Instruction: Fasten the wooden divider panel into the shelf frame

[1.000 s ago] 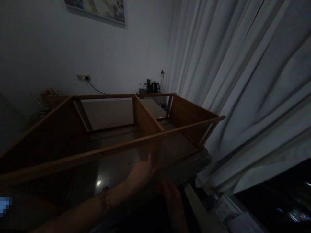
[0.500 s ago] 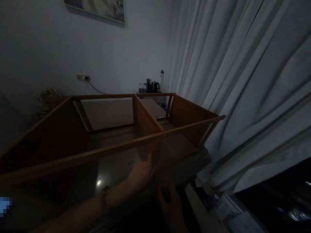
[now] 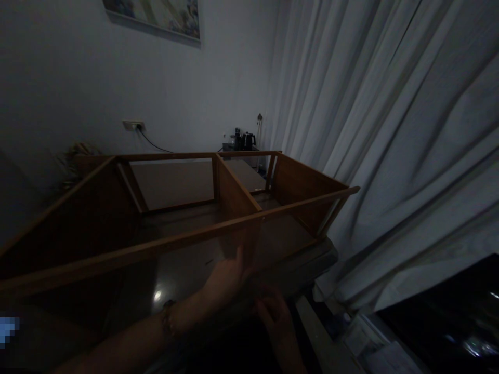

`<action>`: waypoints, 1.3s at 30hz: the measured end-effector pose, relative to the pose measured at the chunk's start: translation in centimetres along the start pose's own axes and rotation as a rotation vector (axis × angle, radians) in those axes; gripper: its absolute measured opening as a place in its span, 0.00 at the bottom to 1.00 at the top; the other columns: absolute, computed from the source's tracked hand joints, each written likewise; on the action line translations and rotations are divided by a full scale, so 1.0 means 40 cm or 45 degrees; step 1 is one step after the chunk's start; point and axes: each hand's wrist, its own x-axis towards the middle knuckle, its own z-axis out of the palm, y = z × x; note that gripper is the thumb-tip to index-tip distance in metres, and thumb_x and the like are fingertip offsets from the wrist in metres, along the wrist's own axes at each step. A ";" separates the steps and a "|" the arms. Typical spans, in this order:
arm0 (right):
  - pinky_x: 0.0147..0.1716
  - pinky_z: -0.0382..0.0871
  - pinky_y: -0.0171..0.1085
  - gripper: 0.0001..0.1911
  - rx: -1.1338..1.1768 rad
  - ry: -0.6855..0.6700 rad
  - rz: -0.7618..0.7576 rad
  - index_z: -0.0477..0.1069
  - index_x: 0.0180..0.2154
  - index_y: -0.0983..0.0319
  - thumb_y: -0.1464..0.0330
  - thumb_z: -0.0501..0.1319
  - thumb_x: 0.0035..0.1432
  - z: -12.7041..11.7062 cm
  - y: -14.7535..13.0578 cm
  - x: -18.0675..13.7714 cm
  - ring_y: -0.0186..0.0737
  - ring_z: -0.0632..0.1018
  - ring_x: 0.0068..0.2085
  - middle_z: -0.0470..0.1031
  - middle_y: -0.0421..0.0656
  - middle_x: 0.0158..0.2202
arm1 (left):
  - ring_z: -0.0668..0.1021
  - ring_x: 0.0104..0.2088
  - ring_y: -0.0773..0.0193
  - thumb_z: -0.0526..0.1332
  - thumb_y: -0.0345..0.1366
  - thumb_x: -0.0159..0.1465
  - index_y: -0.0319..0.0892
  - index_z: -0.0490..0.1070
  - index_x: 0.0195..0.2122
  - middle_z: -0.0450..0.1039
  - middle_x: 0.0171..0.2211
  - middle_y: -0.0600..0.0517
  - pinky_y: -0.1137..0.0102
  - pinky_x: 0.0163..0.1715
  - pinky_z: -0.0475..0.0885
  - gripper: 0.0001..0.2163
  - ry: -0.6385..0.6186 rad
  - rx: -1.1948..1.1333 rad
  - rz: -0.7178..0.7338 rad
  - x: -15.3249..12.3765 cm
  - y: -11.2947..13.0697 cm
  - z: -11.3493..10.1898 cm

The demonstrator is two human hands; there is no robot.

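Note:
A brown wooden cabinet frame point(image 3: 167, 243) with a middle divider panel point(image 3: 237, 186) lies in front of me. My left hand point(image 3: 222, 280), a beaded bracelet on its wrist, reaches to the divider's lower front end. Its thumb points up against the wood; the other fingers curl round the lower front edge, partly hidden in the dark. Lower and to the right is my right hand point(image 3: 275, 314), close to that edge, with thumb and fingers bent together. Whatever is between its fingertips is too dark to make out.
Long pale curtains point(image 3: 351, 130) hang along the right side. Behind the frame, a black kettle point(image 3: 247, 140) stands on a small table by the wall. A wall socket point(image 3: 133, 125) has a plugged-in cable. A dark glossy surface point(image 3: 448, 311) is at lower right.
My right hand's thumb and fingers have shifted slightly, and the gap between them looks different. My left hand and the cabinet frame stay nearly where they were.

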 end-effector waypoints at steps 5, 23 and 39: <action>0.24 0.63 0.31 0.14 0.205 0.026 0.150 0.68 0.36 0.61 0.60 0.61 0.48 0.005 -0.008 0.006 0.35 0.72 0.26 0.72 0.38 0.24 | 0.77 0.31 0.60 0.40 0.46 0.63 0.28 0.46 0.54 0.73 0.32 0.39 0.71 0.28 0.67 0.26 -0.024 0.034 -0.041 -0.001 0.004 -0.008; 0.40 0.67 0.37 0.11 -0.508 0.138 -0.495 0.67 0.42 0.57 0.68 0.52 0.57 0.003 0.028 0.000 0.39 0.73 0.41 0.72 0.43 0.39 | 0.77 0.30 0.62 0.40 0.45 0.63 0.30 0.47 0.53 0.73 0.32 0.40 0.73 0.27 0.67 0.24 -0.013 0.042 -0.020 0.000 -0.004 0.004; 0.23 0.68 0.34 0.20 0.494 0.111 0.273 0.70 0.29 0.64 0.53 0.60 0.45 0.015 0.013 0.016 0.39 0.77 0.27 0.76 0.46 0.29 | 0.77 0.30 0.63 0.40 0.46 0.63 0.31 0.47 0.52 0.73 0.32 0.41 0.73 0.27 0.66 0.24 -0.012 0.031 -0.037 -0.007 0.005 -0.012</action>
